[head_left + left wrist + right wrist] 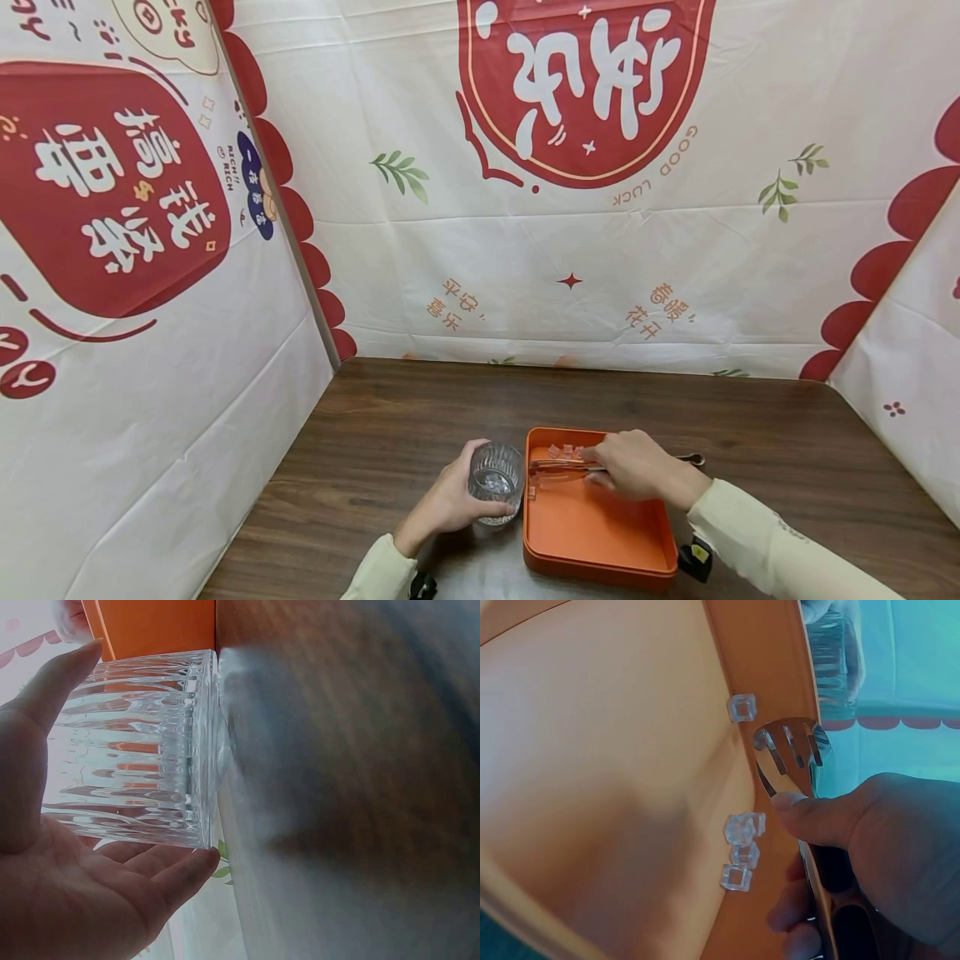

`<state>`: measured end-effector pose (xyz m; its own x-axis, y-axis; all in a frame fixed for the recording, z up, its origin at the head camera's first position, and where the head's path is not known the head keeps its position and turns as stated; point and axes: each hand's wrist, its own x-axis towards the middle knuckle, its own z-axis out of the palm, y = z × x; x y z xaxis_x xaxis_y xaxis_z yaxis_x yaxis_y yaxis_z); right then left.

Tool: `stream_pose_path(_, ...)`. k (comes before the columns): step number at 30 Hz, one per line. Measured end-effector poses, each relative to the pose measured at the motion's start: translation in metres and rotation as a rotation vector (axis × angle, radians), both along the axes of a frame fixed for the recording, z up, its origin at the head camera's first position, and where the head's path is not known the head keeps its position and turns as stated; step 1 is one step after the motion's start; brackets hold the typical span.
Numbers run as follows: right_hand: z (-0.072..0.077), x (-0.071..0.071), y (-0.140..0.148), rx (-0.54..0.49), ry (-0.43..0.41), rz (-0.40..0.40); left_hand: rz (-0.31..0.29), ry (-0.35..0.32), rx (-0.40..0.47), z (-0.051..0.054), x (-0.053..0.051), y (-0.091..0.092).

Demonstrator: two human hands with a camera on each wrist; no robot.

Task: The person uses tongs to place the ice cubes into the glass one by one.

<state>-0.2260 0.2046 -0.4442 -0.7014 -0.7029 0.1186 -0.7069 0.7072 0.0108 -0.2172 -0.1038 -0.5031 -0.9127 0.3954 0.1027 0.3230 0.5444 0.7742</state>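
My left hand (450, 500) grips a clear ribbed drinking glass (142, 757), thumb on one side and fingers on the other. The glass is upright, close beside the left wall of an orange tray (600, 533), its base at or just above the tabletop. Over the tray, my right hand (637, 465) holds metal tongs (789, 750), whose slotted tips are by the tray's left wall. Something clear shows at the tips, probably a cube. Several small clear cubes (736, 877) lie along the tray's edge, one (742, 708) apart from the others.
Dark wooden table (405, 417) surrounds the tray. White printed cloth (525, 275) hangs behind, with another cloth panel (202, 400) at the left. A black wrist device (696, 560) on the right arm is close to the tray's right wall.
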Motion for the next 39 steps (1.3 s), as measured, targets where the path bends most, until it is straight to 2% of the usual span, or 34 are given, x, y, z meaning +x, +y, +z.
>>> stream_pose_path(12, 0.011, 0.003, 0.009, -0.056, 0.034, 0.006, -0.002, 0.009, 0.0, -0.001, -0.001, 0.0)
stream_pose_path(21, 0.022, 0.006, 0.015, -0.064, 0.078, -0.029, -0.001, 0.004, -0.001, 0.0, 0.0, 0.0)
stream_pose_path(31, 0.038, 0.009, 0.02, -0.086, 0.058, -0.055, -0.004, 0.015, -0.001, 0.002, 0.001, 0.0)
stream_pose_path(39, 0.045, 0.012, 0.024, -0.096, 0.08, -0.068, -0.004, 0.011, 0.002, 0.002, 0.0, 0.0)
